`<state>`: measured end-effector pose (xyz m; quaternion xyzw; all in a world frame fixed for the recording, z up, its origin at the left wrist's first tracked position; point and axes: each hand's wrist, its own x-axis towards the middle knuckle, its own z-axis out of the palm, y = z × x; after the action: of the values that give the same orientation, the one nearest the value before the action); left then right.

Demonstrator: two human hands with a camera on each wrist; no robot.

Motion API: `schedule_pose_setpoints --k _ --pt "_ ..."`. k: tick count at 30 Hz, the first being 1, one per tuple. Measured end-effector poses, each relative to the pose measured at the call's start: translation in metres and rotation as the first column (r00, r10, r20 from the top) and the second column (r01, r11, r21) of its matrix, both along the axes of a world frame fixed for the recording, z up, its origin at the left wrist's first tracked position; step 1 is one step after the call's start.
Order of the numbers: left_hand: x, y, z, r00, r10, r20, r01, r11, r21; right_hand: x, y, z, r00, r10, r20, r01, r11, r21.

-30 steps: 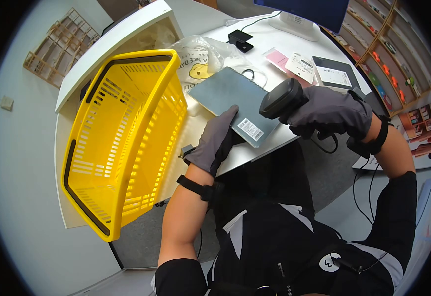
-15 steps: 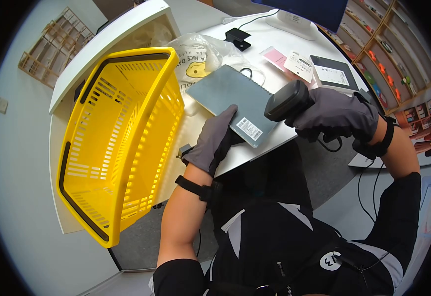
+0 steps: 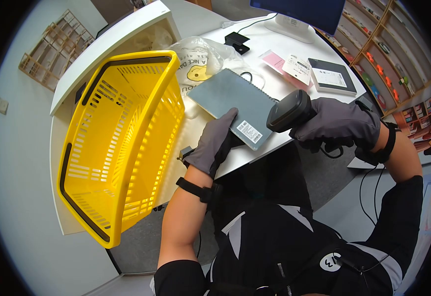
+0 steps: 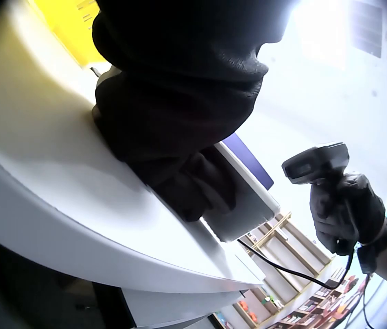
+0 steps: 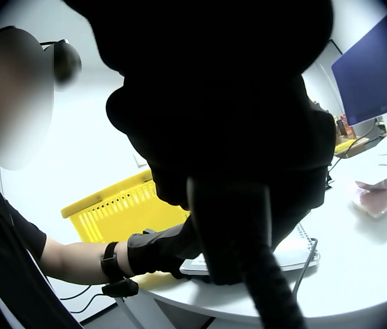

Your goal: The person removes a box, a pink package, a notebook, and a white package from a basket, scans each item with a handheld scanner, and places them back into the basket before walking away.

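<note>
A grey spiral-bound notebook lies at the front of the white table, a white barcode label at its near corner. My gloved left hand grips its near edge, thumb on the cover and the other fingers underneath. My gloved right hand holds a black barcode scanner by its handle, the head turned toward the label side of the notebook. In the left wrist view the scanner is raised above table level, its cable hanging down.
Left of the notebook stands a yellow shopping basket. Behind the notebook lie a printed plastic bag and a small black stand. Toward the back right are a pink-and-white package, a black-and-white box and a monitor.
The right hand and scanner have shifted slightly right and toward the body, a little farther from the notebook. The left hand keeps its hold on the notebook.
</note>
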<state>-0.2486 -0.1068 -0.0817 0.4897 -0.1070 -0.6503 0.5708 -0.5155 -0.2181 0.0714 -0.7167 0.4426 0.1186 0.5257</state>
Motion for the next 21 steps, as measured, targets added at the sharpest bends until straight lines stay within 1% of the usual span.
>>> schedule_pose_setpoints --k 1,4,5,8,9,11,13,15,16,18,19,21 --pt "0.001 -0.001 -0.003 1.0 -0.005 -0.005 0.005 1.0 -0.002 0.0 -0.001 -0.001 1.0 0.001 0.001 -0.001 1.0 -0.004" --pt "0.003 -0.003 -0.011 1.0 -0.013 -0.012 0.012 1.0 -0.014 0.004 0.0 0.002 0.999 -0.001 -0.043 -0.006 0.986 -0.165" --pt "0.004 -0.003 -0.015 1.0 -0.014 -0.016 0.014 1.0 -0.023 0.005 -0.001 0.001 0.999 -0.001 -0.041 -0.006 0.985 -0.17" --pt "0.004 -0.009 -0.028 1.0 -0.013 -0.019 0.012 0.999 -0.046 0.009 -0.005 -0.001 0.995 -0.041 -0.096 0.015 0.964 -0.266" --pt "0.001 -0.012 -0.032 0.998 -0.055 0.03 0.057 0.996 -0.073 0.007 -0.006 0.0 0.995 -0.032 -0.09 0.007 0.963 -0.27" --pt "0.011 -0.005 -0.037 0.985 -0.072 0.156 0.089 0.991 -0.103 0.008 -0.009 -0.007 0.998 -0.058 -0.024 0.049 0.959 -0.28" --pt "0.006 0.005 -0.012 0.923 -0.083 0.375 0.118 0.991 -0.07 0.01 -0.009 -0.018 0.98 -0.174 0.102 0.187 0.972 -0.141" --pt "0.006 0.003 -0.013 0.941 -0.091 0.325 0.115 0.992 -0.058 0.011 -0.019 -0.03 0.969 -0.242 0.06 0.246 0.966 -0.075" --pt "0.006 0.001 -0.014 0.94 -0.06 0.336 0.085 0.995 -0.058 0.014 -0.018 -0.033 0.975 -0.21 0.071 0.216 0.974 -0.074" --pt "0.005 0.001 -0.015 0.948 -0.08 0.309 0.097 0.995 -0.038 0.017 -0.016 -0.037 0.913 -0.361 0.187 0.351 0.932 0.088" --pt "0.007 0.001 -0.015 0.948 -0.058 0.313 0.075 0.996 -0.041 0.012 -0.027 -0.052 0.92 -0.34 0.192 0.33 0.94 0.086" --pt "0.009 0.0 -0.017 0.94 -0.09 0.328 0.104 0.994 -0.025 -0.005 -0.064 -0.101 0.899 -0.379 0.218 0.324 0.912 0.252"
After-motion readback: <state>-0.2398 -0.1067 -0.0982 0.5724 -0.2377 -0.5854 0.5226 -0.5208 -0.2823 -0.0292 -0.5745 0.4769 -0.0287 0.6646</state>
